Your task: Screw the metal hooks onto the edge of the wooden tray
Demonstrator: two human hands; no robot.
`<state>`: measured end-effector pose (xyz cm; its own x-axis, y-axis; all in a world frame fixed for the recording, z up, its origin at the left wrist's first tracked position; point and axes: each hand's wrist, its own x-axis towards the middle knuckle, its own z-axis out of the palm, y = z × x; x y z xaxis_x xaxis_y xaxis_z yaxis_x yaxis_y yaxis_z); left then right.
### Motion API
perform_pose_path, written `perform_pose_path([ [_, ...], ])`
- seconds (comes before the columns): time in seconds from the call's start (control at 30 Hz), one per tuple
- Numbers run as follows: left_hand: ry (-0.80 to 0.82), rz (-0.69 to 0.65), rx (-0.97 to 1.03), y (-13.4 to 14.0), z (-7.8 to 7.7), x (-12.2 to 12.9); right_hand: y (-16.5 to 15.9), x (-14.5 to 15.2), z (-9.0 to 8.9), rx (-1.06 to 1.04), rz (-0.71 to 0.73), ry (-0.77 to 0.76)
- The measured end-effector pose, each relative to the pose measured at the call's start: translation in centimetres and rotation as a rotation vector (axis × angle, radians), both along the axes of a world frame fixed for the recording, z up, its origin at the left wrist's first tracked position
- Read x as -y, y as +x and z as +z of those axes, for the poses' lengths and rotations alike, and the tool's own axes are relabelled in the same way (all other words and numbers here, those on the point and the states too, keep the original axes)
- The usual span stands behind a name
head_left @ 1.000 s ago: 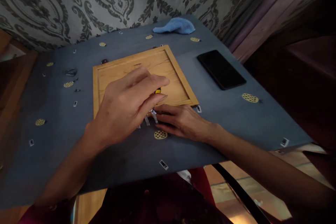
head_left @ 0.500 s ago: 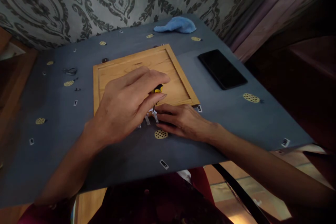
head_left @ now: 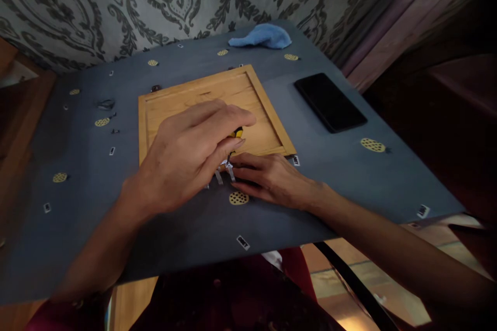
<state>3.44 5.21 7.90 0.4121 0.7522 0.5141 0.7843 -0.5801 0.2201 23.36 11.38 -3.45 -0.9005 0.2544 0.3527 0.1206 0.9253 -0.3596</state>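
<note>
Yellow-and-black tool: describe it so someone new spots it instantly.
On the blue-grey table lies a framed wooden panel. By the panel's near edge, the left hand grips the yellow-and-black tool, hiding much of it. Unlike the flat pineapple prints on the table, it is a solid, held object.

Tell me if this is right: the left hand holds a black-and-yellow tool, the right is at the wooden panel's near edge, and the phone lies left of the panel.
Wrong on one point: in the head view the phone lies right of the wooden panel, not left. The rest stands.
</note>
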Motion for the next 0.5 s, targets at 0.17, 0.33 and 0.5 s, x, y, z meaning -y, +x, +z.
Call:
perform_pose_path([
  [0.17, -0.008, -0.008, 0.003, -0.02, 0.08, -0.03, -0.02, 0.00, -0.11, -0.004, -0.007, 0.014],
  [0.33, -0.014, -0.008, -0.007, -0.14, 0.12, 0.00, -0.06, -0.02, 0.08, 0.002, -0.005, 0.011],
  [0.5, -0.028, -0.015, -0.009, -0.32, 0.04, -0.03, -0.08, 0.02, 0.22, 0.003, -0.002, 0.002],
])
